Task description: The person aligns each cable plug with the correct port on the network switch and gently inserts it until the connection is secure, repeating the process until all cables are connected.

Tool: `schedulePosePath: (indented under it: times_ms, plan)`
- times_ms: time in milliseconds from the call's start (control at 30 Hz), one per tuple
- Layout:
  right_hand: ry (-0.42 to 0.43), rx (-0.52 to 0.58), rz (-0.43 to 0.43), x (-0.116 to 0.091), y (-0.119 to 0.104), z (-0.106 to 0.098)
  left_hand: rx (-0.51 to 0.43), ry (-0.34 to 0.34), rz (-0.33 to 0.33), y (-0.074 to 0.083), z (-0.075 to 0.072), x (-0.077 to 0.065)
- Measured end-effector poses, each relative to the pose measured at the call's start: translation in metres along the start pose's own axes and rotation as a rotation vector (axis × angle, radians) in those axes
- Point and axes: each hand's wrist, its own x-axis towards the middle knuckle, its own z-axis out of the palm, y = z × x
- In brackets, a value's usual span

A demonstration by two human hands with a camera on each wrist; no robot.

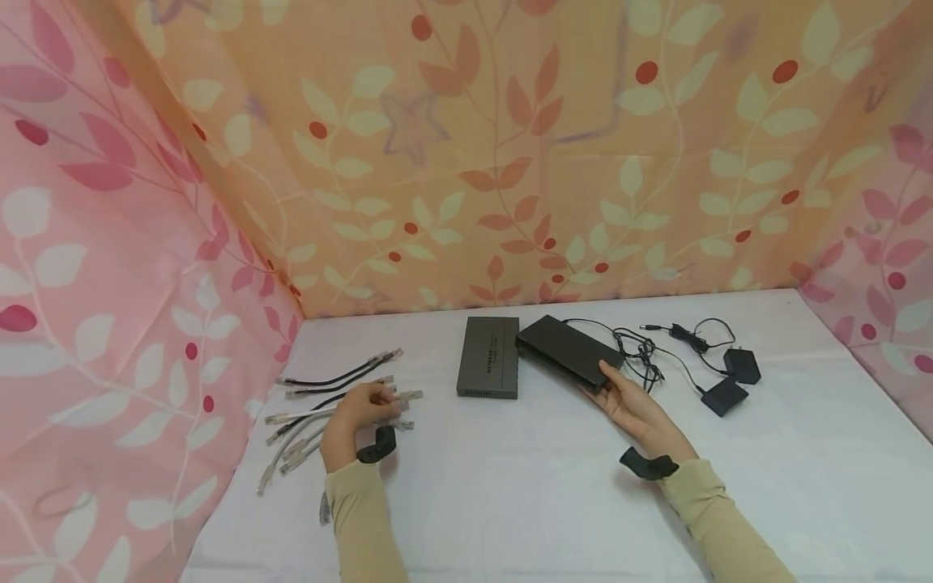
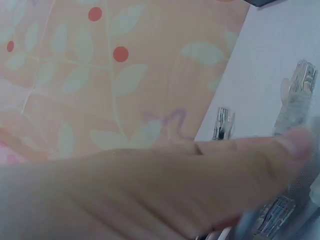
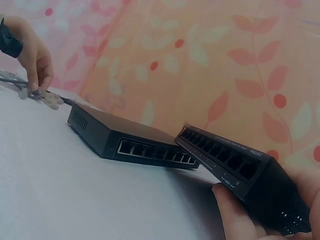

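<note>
My right hand point(image 1: 632, 409) grips a black network switch point(image 1: 568, 350) by its right end. In the right wrist view that switch point(image 3: 225, 160) is tilted, its row of ports turned to the camera. Beside it a dark grey network switch point(image 1: 488, 356) lies flat on the table, ports visible in the right wrist view. At the left, my left hand point(image 1: 357, 417) pinches a grey network cable near its clear plug point(image 1: 411, 395), among other cables. The left wrist view shows the thumb across this cable and a clear plug point(image 2: 302, 77) beyond it; the other fingers are mostly hidden.
Several black and grey network cables point(image 1: 328, 379) lie loosely around the left hand. Behind and right of the held switch are two black power adapters point(image 1: 742, 366) with tangled cords point(image 1: 641, 352). Patterned cloth point(image 1: 496, 162) walls off the white table point(image 1: 510, 502) at the back and sides.
</note>
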Motion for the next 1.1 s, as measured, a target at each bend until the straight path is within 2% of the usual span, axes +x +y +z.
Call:
schedulePosePath:
  times_ms: [233, 367, 500, 700, 967, 1100]
  plan:
    - [-0.013, -0.023, -0.013, 0.002, 0.001, -0.001, 0.023, 0.2, 0.103, 0.001, -0.002, 0.003]
    - [-0.014, 0.006, -0.009, 0.002, 0.002, -0.002, -0.003, 0.254, 0.172, 0.008, -0.003, 0.002]
    - [-0.012, 0.025, -0.004, 0.002, 0.001, -0.002, -0.018, 0.246, 0.195, 0.018, -0.004, 0.001]
    - [-0.009, 0.045, -0.002, 0.002, 0.002, -0.002, -0.022, 0.199, 0.213, 0.036, -0.001, 0.002]
    - [-0.013, 0.033, 0.001, 0.001, 0.001, -0.002, -0.01, 0.146, 0.204, 0.058, 0.003, 0.002]
    - [-0.011, 0.043, 0.001, 0.001, 0.001, -0.002, -0.017, 0.089, 0.21, 0.071, 0.009, 0.002]
